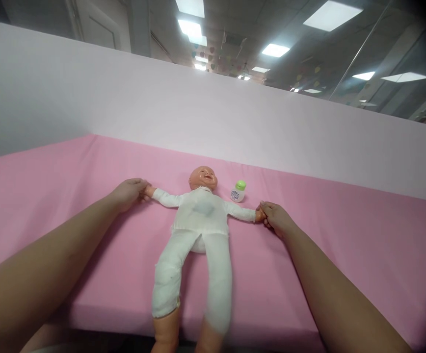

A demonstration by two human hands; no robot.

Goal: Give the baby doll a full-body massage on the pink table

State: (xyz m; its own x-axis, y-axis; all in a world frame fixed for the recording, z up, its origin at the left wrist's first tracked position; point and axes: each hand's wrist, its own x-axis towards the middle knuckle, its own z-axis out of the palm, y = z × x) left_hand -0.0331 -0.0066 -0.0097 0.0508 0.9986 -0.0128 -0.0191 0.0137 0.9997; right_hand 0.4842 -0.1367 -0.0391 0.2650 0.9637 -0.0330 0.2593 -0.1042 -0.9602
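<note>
A baby doll [202, 215] with a white cloth body lies on its back, head away from me, its arms spread out to both sides. My left hand [130, 192] is closed around the doll's hand on the left side. On the other side, my right hand [276, 218] grips the doll's other hand between thumb and fingers. Both of its bare lower legs reach past the near edge of the pink surface. Close to the doll's head and my right hand stands a small bottle [238, 192] with a green cap and a printed label.
The doll rests on a pink-covered padded surface [272, 289], whose front edge runs near the bottom of the view. Behind it rises a low white wall [213, 117]. Beyond are a glass pane, lit ceiling panels [332, 15] and hanging heart decorations.
</note>
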